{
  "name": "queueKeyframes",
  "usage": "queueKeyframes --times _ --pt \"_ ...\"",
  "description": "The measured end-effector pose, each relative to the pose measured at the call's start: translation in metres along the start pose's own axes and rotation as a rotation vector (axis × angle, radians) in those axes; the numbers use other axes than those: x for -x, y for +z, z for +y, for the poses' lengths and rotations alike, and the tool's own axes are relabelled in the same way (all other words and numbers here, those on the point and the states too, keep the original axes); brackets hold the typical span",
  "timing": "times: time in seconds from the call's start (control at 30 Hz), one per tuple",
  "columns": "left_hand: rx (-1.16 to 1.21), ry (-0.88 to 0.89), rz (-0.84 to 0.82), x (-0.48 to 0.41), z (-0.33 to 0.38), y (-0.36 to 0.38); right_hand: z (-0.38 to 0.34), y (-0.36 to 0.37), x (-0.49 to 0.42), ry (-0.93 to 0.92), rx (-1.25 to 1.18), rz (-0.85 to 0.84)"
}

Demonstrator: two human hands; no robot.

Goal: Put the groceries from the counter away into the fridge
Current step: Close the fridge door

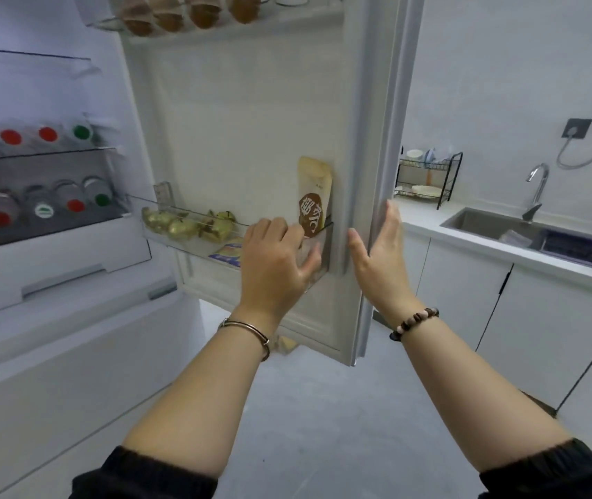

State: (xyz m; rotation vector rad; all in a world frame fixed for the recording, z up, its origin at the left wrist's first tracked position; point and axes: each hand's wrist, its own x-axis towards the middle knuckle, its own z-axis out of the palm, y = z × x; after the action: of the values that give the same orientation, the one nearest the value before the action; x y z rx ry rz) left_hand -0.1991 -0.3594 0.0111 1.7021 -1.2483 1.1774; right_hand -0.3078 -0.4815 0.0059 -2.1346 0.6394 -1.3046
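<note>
On the fridge's inner shelves at far left, capped bottles (46, 207) lie in rows. In the open door's (251, 120) clear bin (319, 264), gold-wrapped items (175, 225) sit at the left and a tan pouch (314, 196) stands upright at the right end. The left hand's (272, 257) bent fingers meet the pouch's base; whether they grip it is unclear. The right hand (377, 243) lies flat, fingers straight, against the door's edge.

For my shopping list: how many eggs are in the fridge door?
4 eggs, side by side in the door's top rack; others may be hidden beyond the frame.
</note>
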Motion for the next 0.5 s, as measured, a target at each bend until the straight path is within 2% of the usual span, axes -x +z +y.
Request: queueKeyframes --times 0.17,0.5 --pt "0.103 -0.056 0.089 0.020 -0.018 -0.044 -0.029 0.010 0.028 -0.033 -0.141 0.044" --pt "0.185 -0.360 0.158 0.055 -0.067 -0.134 -0.107 0.040 0.098 -0.170 -0.263 -0.100"
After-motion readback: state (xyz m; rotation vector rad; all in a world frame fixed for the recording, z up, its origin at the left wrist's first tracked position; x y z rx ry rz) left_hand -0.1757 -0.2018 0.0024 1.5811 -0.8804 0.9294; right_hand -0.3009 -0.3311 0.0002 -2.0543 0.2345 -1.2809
